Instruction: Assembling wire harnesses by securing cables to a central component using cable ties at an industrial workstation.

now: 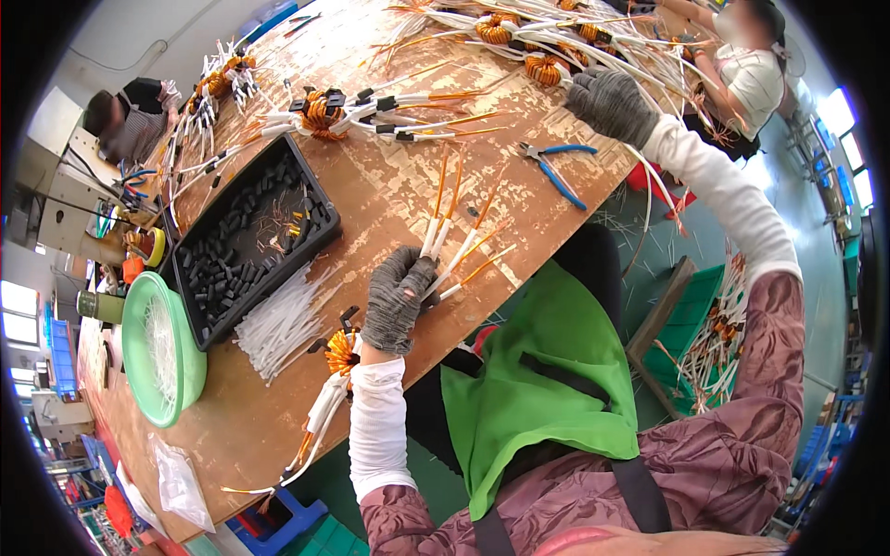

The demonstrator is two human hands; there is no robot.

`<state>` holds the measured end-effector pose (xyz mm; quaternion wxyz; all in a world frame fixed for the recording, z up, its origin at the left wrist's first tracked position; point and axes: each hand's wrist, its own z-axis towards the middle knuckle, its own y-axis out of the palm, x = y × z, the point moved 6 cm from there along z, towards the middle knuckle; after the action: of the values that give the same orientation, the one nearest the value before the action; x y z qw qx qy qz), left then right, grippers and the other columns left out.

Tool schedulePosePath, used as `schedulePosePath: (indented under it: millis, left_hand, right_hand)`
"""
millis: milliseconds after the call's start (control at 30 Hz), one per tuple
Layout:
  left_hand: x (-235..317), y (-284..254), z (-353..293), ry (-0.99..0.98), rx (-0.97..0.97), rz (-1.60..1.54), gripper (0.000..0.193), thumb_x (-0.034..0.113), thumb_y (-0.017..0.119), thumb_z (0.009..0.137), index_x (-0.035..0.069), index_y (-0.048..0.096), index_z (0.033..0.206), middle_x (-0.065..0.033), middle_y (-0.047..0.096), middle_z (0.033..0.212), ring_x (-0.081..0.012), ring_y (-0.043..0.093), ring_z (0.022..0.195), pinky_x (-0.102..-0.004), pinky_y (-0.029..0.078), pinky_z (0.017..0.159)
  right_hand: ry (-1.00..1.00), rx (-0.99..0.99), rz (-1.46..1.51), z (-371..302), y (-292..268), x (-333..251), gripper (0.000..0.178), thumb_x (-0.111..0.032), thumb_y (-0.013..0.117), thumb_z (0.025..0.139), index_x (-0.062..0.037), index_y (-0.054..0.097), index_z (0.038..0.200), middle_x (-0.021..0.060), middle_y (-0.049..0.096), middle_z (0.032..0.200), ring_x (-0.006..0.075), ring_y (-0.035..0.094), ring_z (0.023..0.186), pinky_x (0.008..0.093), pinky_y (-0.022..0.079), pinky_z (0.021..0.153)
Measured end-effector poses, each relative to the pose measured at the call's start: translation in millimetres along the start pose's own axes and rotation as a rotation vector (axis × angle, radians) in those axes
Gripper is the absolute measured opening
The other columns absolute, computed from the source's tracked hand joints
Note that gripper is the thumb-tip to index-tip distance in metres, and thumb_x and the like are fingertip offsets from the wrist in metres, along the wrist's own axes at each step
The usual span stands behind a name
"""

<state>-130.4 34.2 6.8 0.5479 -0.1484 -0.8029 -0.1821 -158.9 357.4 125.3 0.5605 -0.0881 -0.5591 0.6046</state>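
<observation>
My left hand (399,298), in a grey knit glove, is closed round a bundle of white-sleeved wires (436,239). Their copper-coloured ends fan out over the table beyond the fingers. A copper-wound ring coil (341,352) lies beside that wrist, with more white leads trailing toward the table's near edge. At the right, my gloved right hand (614,107) rests against a pile of similar coils (545,69) and white leads. Its fingers are curled, and what they hold is hidden. Blue-handled cutters (558,169) lie spread on the table between the hands.
A black tray (206,326) of short black sleeves stands left of centre, beside loose white cable ties (283,322) and a green bowl (188,350). Another coil (322,113) lies beyond the tray. A green crate (691,320) of wires stands below the table edge. Two people work across the table.
</observation>
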Motion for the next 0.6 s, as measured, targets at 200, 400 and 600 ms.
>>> schedulePosePath:
  millis: [200, 400, 600]
  left_hand:
    - [-9, -1, 2, 0.071, 0.0, 0.089, 0.02, 0.021, 0.054, 0.089, 0.001, 0.057, 0.092, -0.0033, 0.057, 0.072, -0.0079, 0.053, 0.055, -0.0216, 0.045, 0.05]
    - [-17, -1, 6, 0.24, 0.045, 0.294, 0.018, 0.02, 0.056, 0.088, 0.002, 0.058, 0.091, -0.0014, 0.057, 0.072, -0.0074, 0.051, 0.054, -0.0206, 0.043, 0.047]
    - [-18, -3, 10, 0.237, 0.139, 0.424, 0.017, 0.021, 0.057, 0.088, 0.004, 0.06, 0.086, -0.0005, 0.053, 0.063, -0.0063, 0.047, 0.048, -0.0216, 0.038, 0.042]
  right_hand:
    - [-0.301, 0.248, 0.42, 83, -84, -163, 0.011, -0.023, 0.059, 0.071, -0.0129, 0.057, 0.07, 0.0023, 0.055, 0.071, 0.0204, 0.055, 0.075, 0.0319, 0.045, 0.071]
    - [-0.386, -0.106, 0.702, 94, -16, -196, 0.037, -0.042, 0.056, 0.077, -0.0066, 0.063, 0.07, 0.0122, 0.058, 0.056, 0.0318, 0.059, 0.052, 0.0429, 0.045, 0.046]
    - [-0.406, -0.124, 0.403, 95, 10, -154, 0.02, -0.031, 0.059, 0.074, -0.0164, 0.058, 0.061, 0.0035, 0.056, 0.055, 0.0241, 0.058, 0.05, 0.0367, 0.044, 0.042]
